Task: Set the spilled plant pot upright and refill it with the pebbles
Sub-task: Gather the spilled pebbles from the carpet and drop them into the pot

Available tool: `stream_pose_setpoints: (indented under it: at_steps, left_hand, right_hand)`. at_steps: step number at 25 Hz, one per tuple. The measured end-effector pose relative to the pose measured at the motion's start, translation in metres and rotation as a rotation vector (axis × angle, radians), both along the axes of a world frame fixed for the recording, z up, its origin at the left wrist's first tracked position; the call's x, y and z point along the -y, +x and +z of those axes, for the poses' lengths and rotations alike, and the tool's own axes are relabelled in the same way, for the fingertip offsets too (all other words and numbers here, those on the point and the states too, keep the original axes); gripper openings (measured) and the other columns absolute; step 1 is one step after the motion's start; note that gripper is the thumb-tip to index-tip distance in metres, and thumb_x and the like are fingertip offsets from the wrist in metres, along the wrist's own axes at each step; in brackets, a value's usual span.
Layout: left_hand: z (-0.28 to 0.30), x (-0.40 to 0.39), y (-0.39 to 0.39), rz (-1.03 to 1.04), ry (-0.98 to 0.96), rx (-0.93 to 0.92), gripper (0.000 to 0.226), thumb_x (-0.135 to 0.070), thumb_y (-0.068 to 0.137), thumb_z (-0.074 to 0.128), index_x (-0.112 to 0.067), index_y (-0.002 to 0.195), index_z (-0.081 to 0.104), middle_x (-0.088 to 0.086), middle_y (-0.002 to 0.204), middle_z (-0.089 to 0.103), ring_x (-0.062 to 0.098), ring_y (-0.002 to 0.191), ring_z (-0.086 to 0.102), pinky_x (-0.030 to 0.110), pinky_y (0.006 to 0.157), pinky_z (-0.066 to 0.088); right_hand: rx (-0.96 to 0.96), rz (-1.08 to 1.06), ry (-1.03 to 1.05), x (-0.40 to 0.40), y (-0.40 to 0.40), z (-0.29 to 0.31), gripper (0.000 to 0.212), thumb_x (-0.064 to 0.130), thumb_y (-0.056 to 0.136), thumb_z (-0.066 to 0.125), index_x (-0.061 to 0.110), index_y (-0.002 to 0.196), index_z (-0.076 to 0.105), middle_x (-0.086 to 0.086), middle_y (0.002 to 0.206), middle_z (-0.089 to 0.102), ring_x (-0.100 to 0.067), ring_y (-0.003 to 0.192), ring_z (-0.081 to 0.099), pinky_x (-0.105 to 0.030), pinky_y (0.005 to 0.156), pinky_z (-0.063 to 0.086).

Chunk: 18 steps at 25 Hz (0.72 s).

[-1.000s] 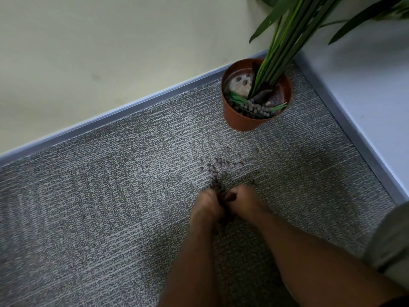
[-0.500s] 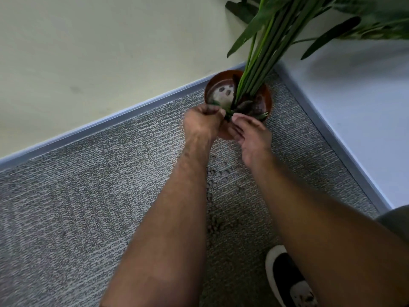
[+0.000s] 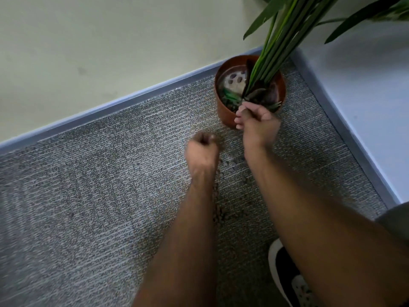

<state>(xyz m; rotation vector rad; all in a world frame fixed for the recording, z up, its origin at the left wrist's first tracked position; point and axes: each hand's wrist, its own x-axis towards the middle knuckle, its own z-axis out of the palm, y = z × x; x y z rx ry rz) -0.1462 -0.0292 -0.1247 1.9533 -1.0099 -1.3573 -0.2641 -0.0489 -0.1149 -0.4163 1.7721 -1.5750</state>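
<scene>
While the round terracotta-coloured plastic plant pot stands upright in the corner where the two walls meet, its mouth faces up and its long axis runs vertical. Long smooth green stems rise from it, leaning up and to the right. Inside: a pale disc with dark oval holes at the rear left, small dark pebbles and green strands at the front.

Right hand sits at the pot's near rim, fingers curled, fingertips bunched over the rim; what they hold I cannot tell. Left hand is a closed fist above the carpet, apart from the pot; contents hidden.

Small brown-grey rounded pebbles lie scattered on the grey ribbed loop-pile carpet between the forearms. Black-and-white shoe at lower right.
</scene>
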Motion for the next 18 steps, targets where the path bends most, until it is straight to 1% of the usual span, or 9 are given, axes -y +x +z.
stream_pose_setpoints:
  at_steps: [1, 3, 5, 7, 9, 11, 13, 15, 18]
  left_hand:
    - [-0.020, -0.025, 0.012, -0.024, 0.077, 0.090, 0.011, -0.031, 0.092, 0.068, -0.022, 0.087, 0.069, -0.001, 0.090, 0.075, 0.014, 0.077, 0.071, 0.025, 0.071, 0.061]
    - [-0.057, -0.072, 0.034, -0.149, 0.183, 0.269, 0.044, -0.050, 0.081, 0.073, -0.019, 0.111, 0.068, 0.009, 0.113, 0.069, 0.027, 0.096, 0.070, 0.038, 0.089, 0.059]
    - [-0.074, -0.100, 0.044, -0.277, 0.261, 0.358, 0.078, -0.061, 0.072, 0.078, -0.014, 0.130, 0.057, 0.015, 0.127, 0.057, 0.035, 0.110, 0.063, 0.042, 0.096, 0.054]
    - [-0.076, -0.108, 0.047, -0.484, 0.234, 0.434, 0.094, -0.065, 0.067, 0.080, -0.016, 0.141, 0.047, 0.016, 0.135, 0.051, 0.037, 0.116, 0.060, 0.044, 0.095, 0.054]
    - [-0.075, -0.111, 0.046, -0.705, 0.194, 0.526, 0.101, -0.062, 0.067, 0.081, -0.022, 0.149, 0.038, 0.014, 0.143, 0.046, 0.036, 0.117, 0.061, 0.045, 0.093, 0.056]
    - [-0.074, -0.114, 0.043, -0.801, 0.160, 0.565, 0.104, -0.050, 0.071, 0.083, -0.024, 0.156, 0.028, 0.012, 0.152, 0.040, 0.034, 0.123, 0.059, 0.044, 0.094, 0.055]
    - [-0.075, -0.117, 0.039, -0.796, 0.127, 0.510, 0.101, -0.038, 0.075, 0.082, -0.021, 0.157, 0.027, 0.011, 0.153, 0.043, 0.033, 0.124, 0.059, 0.043, 0.095, 0.054]
    - [-0.075, -0.118, 0.038, -0.778, 0.090, 0.466, 0.094, -0.032, 0.077, 0.081, -0.019, 0.155, 0.030, 0.012, 0.143, 0.055, 0.033, 0.120, 0.061, 0.043, 0.095, 0.054]
    - [-0.074, -0.118, 0.042, -0.766, 0.109, 0.448, 0.092, -0.032, 0.076, 0.083, -0.019, 0.152, 0.034, 0.014, 0.132, 0.064, 0.033, 0.114, 0.065, 0.041, 0.094, 0.055]
  right_hand:
    - [-0.104, 0.094, 0.018, -0.008, 0.009, -0.008, 0.015, 0.006, 0.087, 0.072, 0.019, 0.094, 0.077, -0.004, 0.079, 0.076, -0.014, 0.065, 0.067, -0.031, 0.058, 0.055]
    - [-0.299, 0.379, 0.146, -0.023, 0.023, -0.026, 0.015, 0.012, 0.086, 0.075, 0.022, 0.097, 0.077, 0.003, 0.086, 0.077, -0.012, 0.074, 0.069, -0.038, 0.070, 0.061]
    - [-0.425, 0.751, 0.387, -0.040, 0.030, -0.041, 0.044, 0.016, 0.083, 0.079, 0.021, 0.125, 0.068, -0.001, 0.116, 0.072, -0.015, 0.103, 0.067, -0.038, 0.095, 0.056]
    - [-0.551, 1.101, 0.603, -0.057, 0.034, -0.055, 0.082, 0.020, 0.082, 0.080, 0.029, 0.152, 0.040, -0.003, 0.156, 0.042, -0.022, 0.140, 0.043, -0.038, 0.116, 0.038]
    - [-0.806, 1.343, 0.696, -0.070, 0.039, -0.062, 0.089, 0.025, 0.087, 0.072, 0.037, 0.157, 0.020, 0.000, 0.169, 0.008, -0.028, 0.153, 0.013, -0.045, 0.122, 0.024]
    - [-1.005, 1.452, 0.731, -0.081, 0.045, -0.064, 0.084, 0.027, 0.091, 0.063, 0.041, 0.158, 0.013, -0.001, 0.168, -0.003, -0.033, 0.152, 0.007, -0.051, 0.117, 0.029]
    - [-1.107, 1.440, 0.699, -0.088, 0.048, -0.061, 0.076, 0.021, 0.092, 0.059, 0.037, 0.156, 0.023, -0.007, 0.164, 0.008, -0.034, 0.144, 0.024, -0.049, 0.108, 0.040]
    - [-1.117, 1.393, 0.647, -0.090, 0.045, -0.062, 0.064, 0.015, 0.092, 0.059, 0.030, 0.150, 0.037, -0.007, 0.158, 0.020, -0.032, 0.135, 0.039, -0.046, 0.102, 0.046]
    - [-1.102, 1.388, 0.661, -0.089, 0.037, -0.065, 0.057, 0.011, 0.089, 0.062, 0.024, 0.142, 0.045, -0.006, 0.152, 0.028, -0.030, 0.135, 0.040, -0.046, 0.101, 0.049]
